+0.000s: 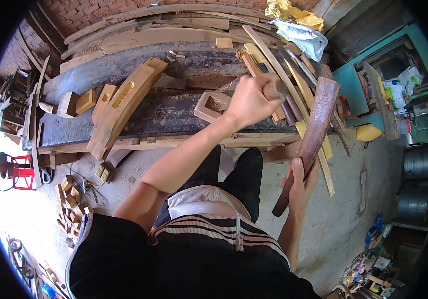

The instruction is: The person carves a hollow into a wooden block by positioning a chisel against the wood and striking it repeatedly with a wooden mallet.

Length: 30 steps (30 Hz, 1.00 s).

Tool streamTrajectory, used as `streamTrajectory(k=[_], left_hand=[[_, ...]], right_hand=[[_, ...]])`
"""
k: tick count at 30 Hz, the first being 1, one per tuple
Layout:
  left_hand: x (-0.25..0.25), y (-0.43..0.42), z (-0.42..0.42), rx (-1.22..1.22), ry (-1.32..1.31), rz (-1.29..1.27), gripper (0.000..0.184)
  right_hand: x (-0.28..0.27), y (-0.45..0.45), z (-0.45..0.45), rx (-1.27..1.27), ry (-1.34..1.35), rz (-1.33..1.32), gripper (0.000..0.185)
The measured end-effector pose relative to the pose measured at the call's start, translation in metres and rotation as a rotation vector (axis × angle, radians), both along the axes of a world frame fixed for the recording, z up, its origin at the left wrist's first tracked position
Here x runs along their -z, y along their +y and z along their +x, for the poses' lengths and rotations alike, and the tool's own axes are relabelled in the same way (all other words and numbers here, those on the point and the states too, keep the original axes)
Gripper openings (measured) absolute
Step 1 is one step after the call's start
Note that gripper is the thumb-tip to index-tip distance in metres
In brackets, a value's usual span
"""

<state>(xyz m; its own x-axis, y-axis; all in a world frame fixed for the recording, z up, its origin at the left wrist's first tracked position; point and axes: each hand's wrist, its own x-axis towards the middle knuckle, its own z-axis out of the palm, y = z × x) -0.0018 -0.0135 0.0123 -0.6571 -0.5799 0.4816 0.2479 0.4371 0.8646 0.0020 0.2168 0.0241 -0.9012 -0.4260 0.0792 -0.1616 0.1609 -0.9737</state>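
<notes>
My left hand point(252, 102) is closed in a fist above the bench, wrapped round a thick wooden tool handle point(275, 89) whose round end faces right. The rest of that tool is hidden by the hand. In my right hand point(301, 184) is a long reddish-brown wooden club point(319, 117), gripped near its narrow lower part and tilted with its broad end up. Just left of and below my left fist lies a pale wooden block point(205, 110) with a rectangular hollow containing shavings. Farther left, a longer wooden block point(136, 92) with a cut slot lies slantwise on the bench.
Smaller wooden blocks point(85, 102) sit at the dark workbench's point(174, 117) left. Long strips point(273, 55) and tools lie at its right, some overhanging the front edge. A wood pile point(69, 204), a red stool point(23, 172) and a green machine frame point(351, 82) stand around.
</notes>
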Motion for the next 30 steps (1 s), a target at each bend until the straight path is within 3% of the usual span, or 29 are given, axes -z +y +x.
streamTrajectory(k=[9, 30], left_hand=[[0.006, 0.023, -0.012, 0.021, -0.081, -0.231, 0.024], [0.005, 0.014, -0.013, 0.026, -0.086, -0.172, 0.024]], right_hand=[[0.003, 0.002, -0.003, -0.011, -0.033, -0.007, 0.045], [0.004, 0.000, 0.000, -0.026, -0.034, 0.025, 0.046]])
